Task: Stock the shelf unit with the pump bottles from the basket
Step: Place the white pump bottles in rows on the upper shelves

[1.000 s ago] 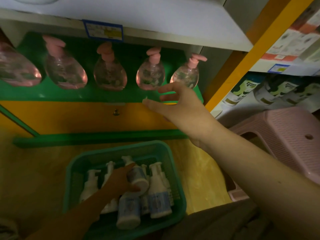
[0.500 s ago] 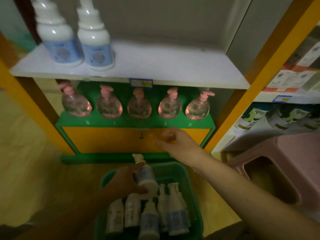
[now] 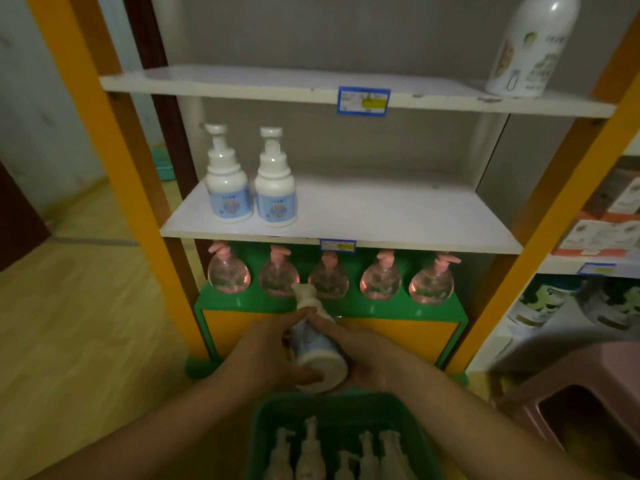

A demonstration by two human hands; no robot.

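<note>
A white pump bottle with a blue label [image 3: 317, 344] is held tilted above the green basket [image 3: 263, 424], pump end pointing up and away. My left hand [image 3: 266, 355] grips its left side and my right hand [image 3: 374, 355] cups its right side. Several more white pump bottles [image 3: 308, 452] stand in the basket at the bottom edge. Two matching bottles [image 3: 251, 188] stand side by side at the left of the white middle shelf [image 3: 398, 216].
A row of clear pink pump bottles [image 3: 329, 280] fills the green bottom shelf. A tall white bottle [image 3: 530, 46] stands at the top shelf's right. Orange posts [image 3: 114, 161] frame the unit. A pink stool [image 3: 581, 403] sits at the right; wooden floor lies at the left.
My left hand lifted a bottle out of the basket and my right hand came down from the pink bottles to join it. The view tilted upward, revealing the upper shelves.
</note>
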